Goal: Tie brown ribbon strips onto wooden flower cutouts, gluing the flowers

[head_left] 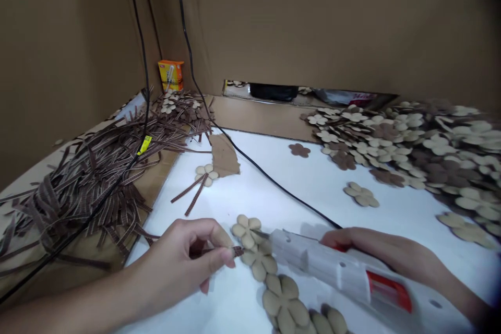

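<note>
Just past the fingers [223,257] of my left hand [172,266], a tan cardboard flower [243,229] lay on the white tabletop [313,177]. Those fingers were clamped on a thin brown strip [237,251]. The fingers of my right hand [364,248] were wrapped around a white glue gun [324,263], with its tip at the flower.

Ribbon strips [78,203] occupy the left side; flower cutouts [407,141] lie right on the white board [321,177]; a cardboard wall [313,26] stands behind.
</note>
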Action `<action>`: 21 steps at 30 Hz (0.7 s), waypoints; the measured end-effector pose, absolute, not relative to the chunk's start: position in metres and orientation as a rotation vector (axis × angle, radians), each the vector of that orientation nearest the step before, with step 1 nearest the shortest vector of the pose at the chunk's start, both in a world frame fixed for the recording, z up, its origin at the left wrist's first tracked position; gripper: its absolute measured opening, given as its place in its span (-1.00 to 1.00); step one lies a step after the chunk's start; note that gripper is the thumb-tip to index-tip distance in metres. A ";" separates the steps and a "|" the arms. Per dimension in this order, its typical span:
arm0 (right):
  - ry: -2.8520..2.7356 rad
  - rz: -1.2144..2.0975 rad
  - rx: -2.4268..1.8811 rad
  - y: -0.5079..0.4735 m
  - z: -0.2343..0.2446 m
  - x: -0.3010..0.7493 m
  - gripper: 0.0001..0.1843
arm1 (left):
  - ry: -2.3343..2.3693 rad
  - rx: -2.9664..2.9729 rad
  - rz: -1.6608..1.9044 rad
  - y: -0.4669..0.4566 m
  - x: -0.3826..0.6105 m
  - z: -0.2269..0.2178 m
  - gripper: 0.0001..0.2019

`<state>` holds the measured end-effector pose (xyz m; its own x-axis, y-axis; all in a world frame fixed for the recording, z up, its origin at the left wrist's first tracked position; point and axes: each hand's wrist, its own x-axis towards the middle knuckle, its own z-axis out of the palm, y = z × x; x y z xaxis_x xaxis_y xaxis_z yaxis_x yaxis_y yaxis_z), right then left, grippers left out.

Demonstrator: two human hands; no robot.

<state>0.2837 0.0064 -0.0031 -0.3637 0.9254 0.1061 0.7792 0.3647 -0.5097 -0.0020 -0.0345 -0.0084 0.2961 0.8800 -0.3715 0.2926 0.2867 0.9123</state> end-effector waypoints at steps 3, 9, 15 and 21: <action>-2.228 0.509 -1.522 0.005 -0.004 0.282 -0.77 | 1.245 1.541 0.575 -0.036 -0.002 -0.002 -0.83; -2.194 0.630 -1.573 0.007 -0.005 0.287 -0.73 | 1.127 1.930 0.498 -0.032 -0.002 0.007 -0.85; -2.199 0.625 -1.547 0.008 -0.006 0.288 -0.76 | 1.158 1.934 0.522 -0.033 -0.003 0.001 -0.87; -2.224 0.591 -1.546 0.007 -0.004 0.286 -0.79 | 1.199 1.900 0.486 -0.032 -0.001 0.003 -0.85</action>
<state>0.2856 0.0073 -0.0039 -0.3317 0.9415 0.0597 0.7878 0.3112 -0.5315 -0.0009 -0.0321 0.0027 0.4725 0.8758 -0.0984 0.5602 -0.2122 0.8007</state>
